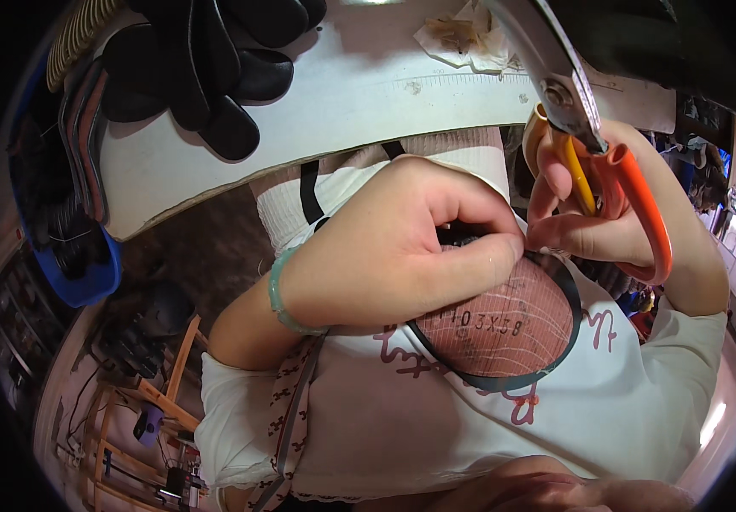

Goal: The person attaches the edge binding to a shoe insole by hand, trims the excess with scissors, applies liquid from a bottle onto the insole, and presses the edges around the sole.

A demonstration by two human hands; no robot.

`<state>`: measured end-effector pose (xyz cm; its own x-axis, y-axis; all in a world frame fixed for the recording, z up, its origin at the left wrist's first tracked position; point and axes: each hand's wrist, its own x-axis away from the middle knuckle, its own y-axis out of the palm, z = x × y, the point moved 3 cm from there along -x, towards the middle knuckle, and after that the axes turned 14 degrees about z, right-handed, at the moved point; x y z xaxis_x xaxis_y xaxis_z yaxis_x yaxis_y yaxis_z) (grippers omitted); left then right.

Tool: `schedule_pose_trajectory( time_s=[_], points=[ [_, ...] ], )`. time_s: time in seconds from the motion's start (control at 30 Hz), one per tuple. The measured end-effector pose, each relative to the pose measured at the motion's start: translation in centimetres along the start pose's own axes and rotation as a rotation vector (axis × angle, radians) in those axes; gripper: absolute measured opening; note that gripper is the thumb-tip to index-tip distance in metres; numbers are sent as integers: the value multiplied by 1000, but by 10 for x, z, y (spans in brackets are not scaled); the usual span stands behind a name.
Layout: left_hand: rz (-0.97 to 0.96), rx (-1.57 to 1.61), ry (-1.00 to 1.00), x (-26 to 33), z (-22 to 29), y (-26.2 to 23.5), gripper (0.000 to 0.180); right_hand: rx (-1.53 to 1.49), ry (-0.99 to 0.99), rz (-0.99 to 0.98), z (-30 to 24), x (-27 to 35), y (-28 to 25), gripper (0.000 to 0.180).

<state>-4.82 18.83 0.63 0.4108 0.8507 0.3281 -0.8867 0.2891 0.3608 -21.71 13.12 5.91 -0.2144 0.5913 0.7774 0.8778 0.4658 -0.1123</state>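
Observation:
My left hand (394,247) is closed, its thumb and forefinger pinching the upper edge of a rounded shoe-upper-like piece (505,333). That piece has a reddish-brown woven lining with printed marks and pale lines, edged in black, and lies against my white shirt. Scissors (560,92) with one orange and one yellow handle hang in my right hand (586,235), fingers through the loops, blades pointing up and away from the piece. The right thumb and fingertip meet close beside the left pinch; whether they grip a thread or the edge there is too small to tell.
A white worktable (334,115) curves across the top, holding a heap of black round-ended pieces (189,68) at the left and crumpled stained paper (462,43) at the back. A blue bin (99,277) with dark strips hangs off its left end. Wooden framing (167,401) stands lower left.

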Motion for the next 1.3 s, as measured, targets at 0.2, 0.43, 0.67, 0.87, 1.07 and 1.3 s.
schedule_pose_trajectory(
  time_s=[0.2, 0.43, 0.67, 0.87, 1.07, 1.3],
  points=[
    [-23, 15, -52, 1, 3, 0, 10, 59, 73, -11, 0, 1, -4, 46],
    [1, -163, 36, -3, 6, 0, 11, -34, 15, -127, 3, 2, -1, 53],
    [-9, -61, -11, 1, 6, 1, 22, 62, 134, -29, -3, 4, -1, 49],
    [-24, -94, 141, -1, 7, 1, 22, -32, -11, -103, 5, -3, -3, 44],
    [-23, -105, 91, -3, 8, 2, 22, -38, -31, -141, 11, -6, -8, 44],
    [61, -158, 12, -2, 10, 1, 20, -58, -134, 4, 12, 3, -6, 42]
  ],
)
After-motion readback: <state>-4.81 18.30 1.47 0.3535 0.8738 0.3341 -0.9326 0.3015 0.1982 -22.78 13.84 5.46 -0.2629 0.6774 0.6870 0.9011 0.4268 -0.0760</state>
